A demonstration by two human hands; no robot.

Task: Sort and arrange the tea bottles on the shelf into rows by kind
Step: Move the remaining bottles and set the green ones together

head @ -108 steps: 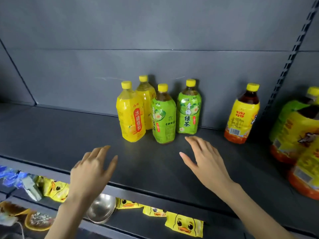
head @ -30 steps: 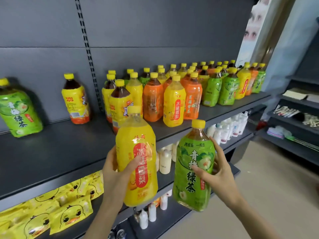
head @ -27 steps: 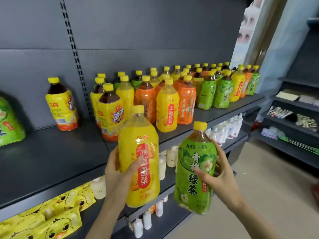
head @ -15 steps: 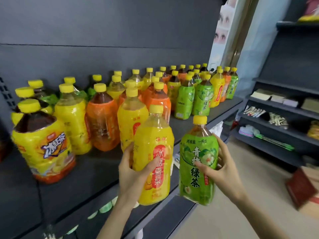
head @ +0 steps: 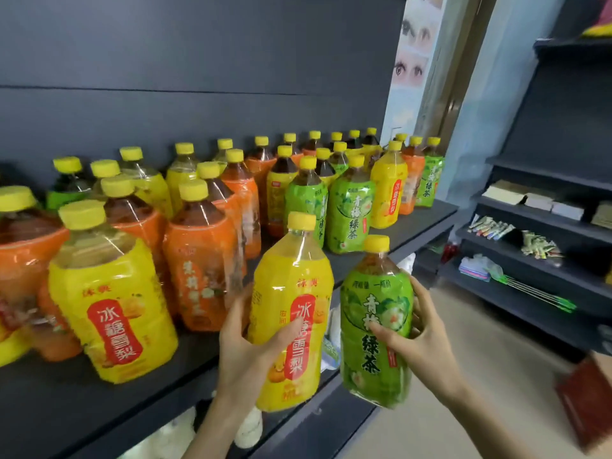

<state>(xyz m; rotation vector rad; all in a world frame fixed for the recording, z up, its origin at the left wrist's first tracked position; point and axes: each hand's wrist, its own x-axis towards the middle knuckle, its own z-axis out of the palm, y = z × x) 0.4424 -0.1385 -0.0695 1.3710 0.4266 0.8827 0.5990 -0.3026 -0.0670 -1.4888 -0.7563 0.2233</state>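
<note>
My left hand point(head: 246, 352) grips a yellow pear-tea bottle point(head: 293, 293) upright, just in front of the shelf's front edge. Beside it, my right hand point(head: 422, 339) grips a green-tea bottle point(head: 376, 306), also upright and off the shelf. The dark shelf point(head: 66, 402) carries several mixed bottles with yellow caps: a yellow one point(head: 109, 299) at the front left, orange ones point(head: 202, 266) behind it, green ones point(head: 351, 207) further right.
A dark back panel point(head: 198, 61) rises behind the bottles. White bottles point(head: 248, 429) stand on the lower shelf under my hands. To the right, another dark rack point(head: 543, 226) holds small packs and boxes. A reddish box point(head: 586, 399) lies on the floor at right.
Both hands picked up a bottle from the left shelf section and carried them rightward. The view has closed in on the crowded bottle group; both bottles stay gripped.
</note>
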